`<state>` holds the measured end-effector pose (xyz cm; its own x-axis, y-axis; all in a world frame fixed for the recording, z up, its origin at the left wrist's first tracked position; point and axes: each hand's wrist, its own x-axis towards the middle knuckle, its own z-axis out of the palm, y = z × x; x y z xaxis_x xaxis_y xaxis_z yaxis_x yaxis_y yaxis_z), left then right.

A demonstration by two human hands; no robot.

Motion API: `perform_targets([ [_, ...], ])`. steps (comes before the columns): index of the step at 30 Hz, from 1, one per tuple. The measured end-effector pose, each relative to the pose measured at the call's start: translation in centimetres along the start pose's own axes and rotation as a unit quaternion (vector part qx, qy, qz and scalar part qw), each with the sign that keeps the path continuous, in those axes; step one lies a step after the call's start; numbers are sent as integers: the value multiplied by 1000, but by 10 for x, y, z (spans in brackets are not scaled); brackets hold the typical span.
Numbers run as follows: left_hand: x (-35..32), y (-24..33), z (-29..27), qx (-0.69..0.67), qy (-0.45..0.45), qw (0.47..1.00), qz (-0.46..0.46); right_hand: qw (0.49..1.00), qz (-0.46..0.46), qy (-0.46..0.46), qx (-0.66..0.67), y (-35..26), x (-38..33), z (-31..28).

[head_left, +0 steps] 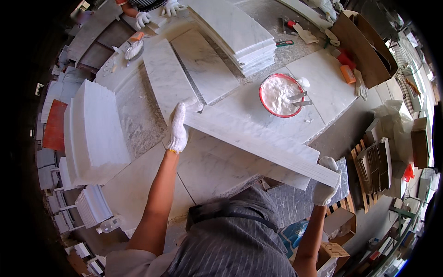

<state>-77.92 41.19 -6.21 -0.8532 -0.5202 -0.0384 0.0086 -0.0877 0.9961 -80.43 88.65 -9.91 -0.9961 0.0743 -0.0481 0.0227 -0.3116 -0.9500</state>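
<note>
I hold a long white marble strip (258, 143) above the marble worktop (217, 166), slanting from upper left to lower right. My left hand (177, 127), in a white glove, grips its far left end. My right hand (326, 182), also gloved, holds the near right end past the table's edge. Beyond the strip sits a red-rimmed bowl of white paste (280, 94) with two metal scrapers (299, 99) resting in it.
A stack of curved marble slabs (242, 37) lies at the back and another stack (94, 134) at the left. Another person's gloved hands (154, 14) work at the far end. A cardboard box (364, 46) stands at the right, with wooden pallets (374, 166) below it.
</note>
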Motion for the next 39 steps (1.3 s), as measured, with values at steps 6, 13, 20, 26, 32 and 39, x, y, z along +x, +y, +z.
perform_targets([
  [6, 2, -3, -9, -21, -34, 999, -3, 998, 8, -61, 11, 4, 3, -14],
  [13, -2, 1, -7, -92, -56, 994, -20, 992, 33, -77, 92, 6, 8, -10],
  [20, -6, 5, 2, -65, -56, 996, 2, 989, 34, -125, 72, 15, 13, -11],
  [26, -3, 5, -4, -79, -77, 994, -17, 991, 7, -129, -15, 11, 10, -8],
  [32, 1, 5, -7, -153, -46, 985, -71, 991, 8, -135, 3, 15, 13, -16],
  [39, 17, -8, -14, -191, -101, 967, -133, 983, 97, -96, 123, 24, 30, -27],
])
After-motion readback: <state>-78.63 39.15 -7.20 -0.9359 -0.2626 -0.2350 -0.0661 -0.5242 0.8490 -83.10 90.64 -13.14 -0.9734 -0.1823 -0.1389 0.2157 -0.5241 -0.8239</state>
